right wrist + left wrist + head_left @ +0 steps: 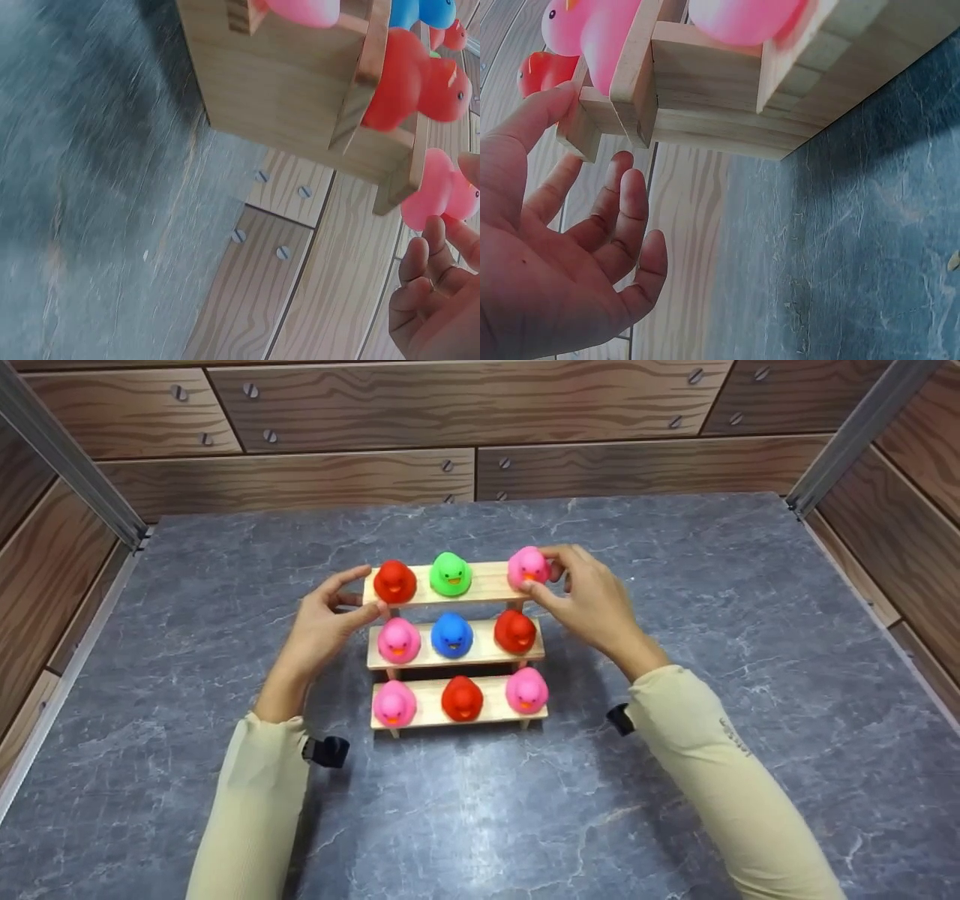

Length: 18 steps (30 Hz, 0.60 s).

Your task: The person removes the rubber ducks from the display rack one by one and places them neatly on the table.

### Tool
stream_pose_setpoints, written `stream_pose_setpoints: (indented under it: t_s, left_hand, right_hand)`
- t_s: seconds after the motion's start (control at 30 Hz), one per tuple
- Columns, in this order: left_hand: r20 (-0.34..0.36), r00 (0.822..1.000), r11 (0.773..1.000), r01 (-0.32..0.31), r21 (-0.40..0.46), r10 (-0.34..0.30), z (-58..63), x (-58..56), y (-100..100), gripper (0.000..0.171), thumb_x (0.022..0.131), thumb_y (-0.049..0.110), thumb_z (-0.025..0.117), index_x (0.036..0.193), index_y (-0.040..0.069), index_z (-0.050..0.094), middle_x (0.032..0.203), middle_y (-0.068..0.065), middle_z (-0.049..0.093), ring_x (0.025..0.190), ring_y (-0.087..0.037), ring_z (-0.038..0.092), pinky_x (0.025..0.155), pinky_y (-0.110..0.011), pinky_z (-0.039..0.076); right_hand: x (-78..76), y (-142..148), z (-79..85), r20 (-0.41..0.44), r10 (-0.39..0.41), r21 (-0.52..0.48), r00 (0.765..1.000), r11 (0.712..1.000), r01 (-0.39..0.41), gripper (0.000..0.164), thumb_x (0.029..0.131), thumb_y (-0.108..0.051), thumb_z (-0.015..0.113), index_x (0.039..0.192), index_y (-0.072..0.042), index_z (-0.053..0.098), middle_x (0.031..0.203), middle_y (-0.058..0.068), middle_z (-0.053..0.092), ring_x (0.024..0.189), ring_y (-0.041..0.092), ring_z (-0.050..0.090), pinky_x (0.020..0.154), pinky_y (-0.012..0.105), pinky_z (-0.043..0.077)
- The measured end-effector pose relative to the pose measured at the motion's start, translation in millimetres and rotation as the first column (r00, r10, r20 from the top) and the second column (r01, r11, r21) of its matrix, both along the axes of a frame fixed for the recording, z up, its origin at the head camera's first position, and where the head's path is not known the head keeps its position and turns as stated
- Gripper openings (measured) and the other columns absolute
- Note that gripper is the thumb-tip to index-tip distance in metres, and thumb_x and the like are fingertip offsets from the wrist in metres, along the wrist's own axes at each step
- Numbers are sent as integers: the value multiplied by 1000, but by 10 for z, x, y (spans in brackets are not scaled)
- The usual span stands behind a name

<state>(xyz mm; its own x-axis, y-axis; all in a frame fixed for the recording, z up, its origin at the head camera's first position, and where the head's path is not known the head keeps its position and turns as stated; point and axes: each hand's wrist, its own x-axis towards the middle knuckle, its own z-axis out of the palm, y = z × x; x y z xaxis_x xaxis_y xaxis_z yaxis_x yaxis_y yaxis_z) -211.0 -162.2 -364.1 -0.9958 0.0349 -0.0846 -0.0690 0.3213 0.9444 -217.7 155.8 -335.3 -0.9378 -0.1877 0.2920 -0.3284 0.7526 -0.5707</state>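
Observation:
A three-step wooden display shelf (484, 581) bears rubber ducks on each step. My left hand (319, 619) pinches the left end of the top step between thumb and index finger; in the left wrist view its other fingers (635, 199) hang loosely off the wood. At the top right corner, my right hand (596, 596) pinches a pink rubber duck (528, 567) between thumb and forefinger. That duck (435, 196) sits at the step's end in the right wrist view. Sharing the top step are a red duck (394, 583) and a green duck (451, 575).
On the middle step stand a pink duck (399, 641), a blue duck (452, 636) and a red duck (515, 631). The bottom step holds a red duck (462, 699) between two pink ones. A grey marbled table (465, 817) lies beneath, with wood-patterned walls (480, 405) around it.

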Motion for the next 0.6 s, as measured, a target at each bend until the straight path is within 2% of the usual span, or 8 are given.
stream_pose_setpoints:
  t_s: [0.37,0.6]
  left_hand:
    - [5,1000,1000,-1,6,1,-2,2,-6,62,87,26,73,143,19,47,111,-12,56,106,-23,51,86,-26,44]
    - [23,1000,1000,-6,4,6,-12,-4,-13,63,86,28,74,143,20,47,114,-13,56,110,-24,50,86,-29,43]
  right_hand:
    - [-6,222,-16,8,-28,-1,1000,1000,28,45,88,-30,71,125,-7,61,97,11,59,81,24,51,69,30,36]
    - [-3,397,-122,28,-52,-35,998,998,53,44,87,-27,72,124,-5,61,97,14,60,80,25,51,70,30,37]
